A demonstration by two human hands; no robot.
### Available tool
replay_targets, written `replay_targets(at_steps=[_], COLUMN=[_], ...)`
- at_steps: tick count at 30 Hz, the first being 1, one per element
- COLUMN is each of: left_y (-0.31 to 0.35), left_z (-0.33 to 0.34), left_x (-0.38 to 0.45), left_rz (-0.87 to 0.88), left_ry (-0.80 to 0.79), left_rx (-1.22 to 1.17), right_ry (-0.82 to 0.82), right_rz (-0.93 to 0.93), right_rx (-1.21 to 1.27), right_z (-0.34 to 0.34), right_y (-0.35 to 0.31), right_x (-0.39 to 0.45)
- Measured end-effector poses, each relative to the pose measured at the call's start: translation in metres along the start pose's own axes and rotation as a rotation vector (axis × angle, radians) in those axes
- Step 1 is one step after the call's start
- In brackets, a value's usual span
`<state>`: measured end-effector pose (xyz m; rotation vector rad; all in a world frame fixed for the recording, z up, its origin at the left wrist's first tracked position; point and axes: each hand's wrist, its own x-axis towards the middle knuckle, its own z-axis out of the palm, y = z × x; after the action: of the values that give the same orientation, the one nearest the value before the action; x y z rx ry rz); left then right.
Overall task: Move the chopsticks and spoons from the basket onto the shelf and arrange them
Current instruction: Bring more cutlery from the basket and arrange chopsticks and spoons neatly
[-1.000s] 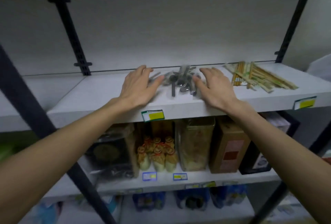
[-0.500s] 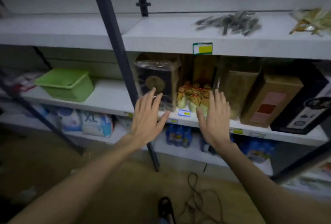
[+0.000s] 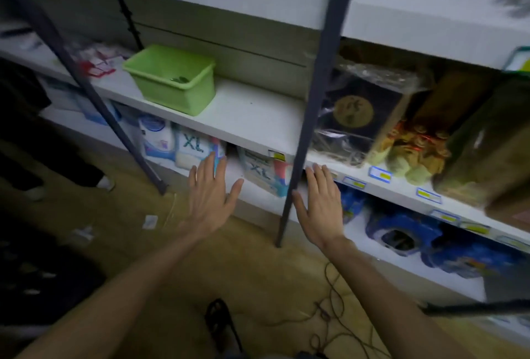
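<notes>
Green plastic basket [image 3: 172,79] holds a few last items; both left hand [image 3: 210,196] and right hand [image 3: 319,203] hover flat-fingered, empty; transfer apparently nearly complete.

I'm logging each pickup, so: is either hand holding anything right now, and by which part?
Nothing is held. The left hand and right hand are both empty, fingers straight, out in front of the shelves.

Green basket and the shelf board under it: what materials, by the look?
Green basket: looks like moulded plastic, matte to slightly glossy, one uniform colour with a rolled rim and rounded corners. Shelf board: smooth white, flat and thick-edged, probably laminated board or painted metal; blur leaves that open.
</notes>
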<state>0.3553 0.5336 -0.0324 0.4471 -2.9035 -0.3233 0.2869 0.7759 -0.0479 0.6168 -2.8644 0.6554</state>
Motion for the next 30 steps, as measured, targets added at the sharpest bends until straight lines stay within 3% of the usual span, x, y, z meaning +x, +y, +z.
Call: replay_targets(at_steps=[7,12,21,30], left_y=[-0.151,-0.225,-0.313,-0.373], left_z=[-0.058,-0.087,-0.095,-0.111], left_x=[0.076,0.121,0.241,0.385], left_rz=[-0.040,-0.036,0.044,0.234], left_ry=[0.118,0.144,0.181,-0.003], left_rx=[0.008,0.002,-0.010,-0.123], right_ry=[-0.051,-0.023,0.069,0.132], right_rz=[-0.092,-0.148,-0.158,0.040], right_rx=[0.062,0.092,0.098,0.142], right_z=[0.076,0.107,0.150,0.190], right_y=[-0.156,-0.231,-0.292,-0.332], right_x=[0.084,0.138,0.261,0.410])
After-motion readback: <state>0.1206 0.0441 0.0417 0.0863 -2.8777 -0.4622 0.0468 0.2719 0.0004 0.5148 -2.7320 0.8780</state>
